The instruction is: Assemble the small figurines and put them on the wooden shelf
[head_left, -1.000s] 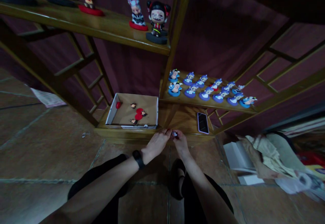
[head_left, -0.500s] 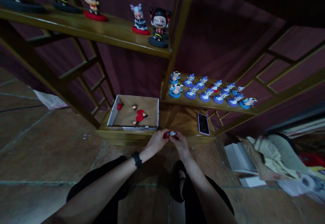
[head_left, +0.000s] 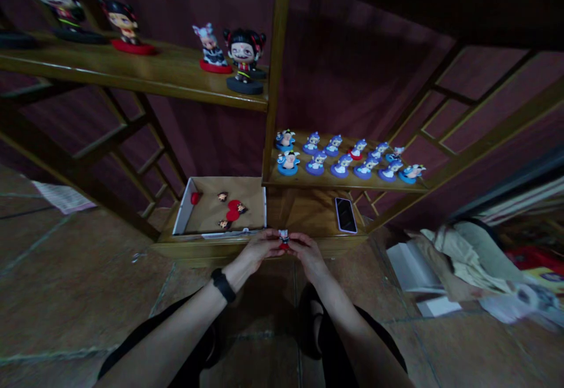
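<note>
I see left hand [head_left: 259, 248] and right hand [head_left: 307, 253], fingers pinching a small upright figurine [head_left: 284, 236], round red base, near front edge of smooth wooden ledge [head_left: 304, 212]. Shallow cardboard box [head_left: 253, 212] left, slab phone [head_left: 346, 215] right.

Left hand [head_left: 261, 247], right hand [head_left: 306, 252], figurine [head_left: 284, 237] held between

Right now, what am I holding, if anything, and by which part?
A small figurine, held near its red base between your left hand and right hand.
</note>
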{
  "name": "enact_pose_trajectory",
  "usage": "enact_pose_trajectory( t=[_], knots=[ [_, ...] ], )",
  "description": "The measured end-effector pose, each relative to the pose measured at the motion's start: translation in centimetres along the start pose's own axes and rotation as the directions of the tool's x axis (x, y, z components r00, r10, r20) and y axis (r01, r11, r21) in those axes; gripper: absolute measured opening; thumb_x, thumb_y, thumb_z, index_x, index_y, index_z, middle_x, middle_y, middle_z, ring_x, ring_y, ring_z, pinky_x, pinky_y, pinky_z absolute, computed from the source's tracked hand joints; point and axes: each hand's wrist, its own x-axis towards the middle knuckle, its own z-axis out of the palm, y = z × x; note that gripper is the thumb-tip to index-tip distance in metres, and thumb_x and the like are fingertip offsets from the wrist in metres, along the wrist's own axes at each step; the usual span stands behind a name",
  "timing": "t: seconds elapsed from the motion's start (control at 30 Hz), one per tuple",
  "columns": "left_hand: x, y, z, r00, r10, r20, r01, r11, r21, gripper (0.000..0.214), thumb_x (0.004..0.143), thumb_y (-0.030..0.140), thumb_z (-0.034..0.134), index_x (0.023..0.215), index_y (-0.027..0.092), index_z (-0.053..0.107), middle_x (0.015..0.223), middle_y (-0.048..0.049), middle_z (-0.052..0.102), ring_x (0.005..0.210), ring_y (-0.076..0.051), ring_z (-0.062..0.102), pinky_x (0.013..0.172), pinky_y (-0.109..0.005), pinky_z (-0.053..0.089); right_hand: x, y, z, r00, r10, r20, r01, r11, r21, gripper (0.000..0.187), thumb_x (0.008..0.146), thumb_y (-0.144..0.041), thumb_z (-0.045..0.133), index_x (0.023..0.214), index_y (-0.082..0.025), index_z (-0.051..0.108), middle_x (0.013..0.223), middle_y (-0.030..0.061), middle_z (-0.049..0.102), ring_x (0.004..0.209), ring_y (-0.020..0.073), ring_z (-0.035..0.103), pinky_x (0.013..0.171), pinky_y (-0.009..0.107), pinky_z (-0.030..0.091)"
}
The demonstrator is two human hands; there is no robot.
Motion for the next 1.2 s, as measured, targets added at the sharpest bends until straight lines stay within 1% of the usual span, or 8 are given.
enact_pose_trajectory(
  t=[0.23,0.47,0.63,0.77,0.87,0.97,1.07,1.2],
  knots=[
    [0.8,-0.3,-0.1,1.000,-0.022,-0.003,0.022,0.999,-0.023,0.019,0.067,0.000,0.064,0.082,0.010,0.059,0.075,-0.0078,0.067,0.065,-0.017,0.066,0.067,-0.029,0.054,0.4,0.3,-0.2,1.000,-0.008,0.012,0.007,0.997,0.077,0.025,0.052,-0.023,0.075,0.074,-0.017,0.066,0.076,0.0024,0.068,0.067,0.0132,0.059,0.067,0.028,0.045],
    [-0.1,-0.2,-0.1,0.998,-0.060,0.023,0.063,0.988,-0.140,0.018,0.071,-0.001,0.058,0.086,0.009,0.063,0.083,-0.0098,0.069,0.076,-0.018,0.066,0.076,-0.030,0.054,-0.1,0.6,-0.3,1.000,-0.021,0.019,0.018,0.988,0.151,0.021,0.054,-0.022,0.073,0.073,-0.015,0.068,0.075,0.0042,0.069,0.069,0.0136,0.060,0.067,0.027,0.045],
    [-1.6,0.2,0.3,0.998,-0.065,-0.002,0.064,0.990,-0.123,0.020,0.072,-0.002,0.057,0.088,0.009,0.062,0.081,-0.0091,0.069,0.074,-0.017,0.067,0.074,-0.029,0.055,-1.5,0.1,-0.5,0.995,-0.004,0.101,-0.013,0.986,0.165,0.022,0.055,-0.022,0.074,0.075,-0.014,0.068,0.077,0.0054,0.070,0.071,0.0148,0.062,0.071,0.028,0.045],
    [-3.3,0.4,0.2,0.994,-0.086,0.067,0.091,0.993,-0.072,0.024,0.070,0.001,0.061,0.093,0.010,0.063,0.084,-0.0100,0.070,0.076,-0.019,0.067,0.074,-0.027,0.054,-3.6,-0.3,-1.0,0.979,-0.032,0.201,-0.002,0.986,0.166,0.022,0.058,-0.022,0.073,0.078,-0.014,0.068,0.082,0.0058,0.070,0.075,0.0155,0.063,0.076,0.030,0.045],
    [-4.4,-0.3,-0.3,0.985,-0.149,0.089,0.154,0.986,-0.060,0.021,0.071,0.002,0.061,0.092,0.008,0.064,0.086,-0.0113,0.070,0.078,-0.018,0.067,0.074,-0.025,0.054,-4.9,0.4,-1.2,0.972,-0.022,0.234,-0.018,0.986,0.167,0.023,0.058,-0.023,0.074,0.080,-0.015,0.068,0.085,0.0058,0.070,0.078,0.0159,0.063,0.077,0.030,0.046],
    [-5.2,-1.5,-1.0,0.978,-0.206,0.042,0.208,0.976,-0.057,0.015,0.073,0.001,0.058,0.085,0.005,0.065,0.082,-0.0123,0.070,0.075,-0.017,0.067,0.072,-0.022,0.054,-5.6,1.8,-0.9,0.972,0.026,0.235,-0.066,0.984,0.163,0.025,0.056,-0.023,0.075,0.079,-0.016,0.067,0.083,0.0053,0.070,0.077,0.0161,0.064,0.075,0.030,0.047],
    [-5.9,-2.6,-1.5,0.982,-0.190,-0.004,0.189,0.979,-0.073,0.013,0.073,0.001,0.058,0.083,0.005,0.064,0.077,-0.0119,0.069,0.070,-0.016,0.067,0.070,-0.023,0.054,-6.0,3.0,-0.6,0.976,0.047,0.213,-0.081,0.985,0.153,0.026,0.055,-0.023,0.075,0.078,-0.016,0.066,0.082,0.0052,0.070,0.076,0.0155,0.064,0.074,0.029,0.047],
    [-7.0,-4.2,-1.6,0.993,-0.121,-0.002,0.120,0.986,-0.113,0.015,0.071,0.001,0.061,0.085,0.007,0.064,0.080,-0.0119,0.069,0.071,-0.016,0.067,0.073,-0.026,0.054,-6.9,3.6,-0.9,0.974,0.030,0.224,-0.052,0.994,0.091,0.024,0.055,-0.022,0.073,0.078,-0.017,0.066,0.083,0.0056,0.070,0.077,0.0163,0.063,0.073,0.030,0.048]
  ],
)
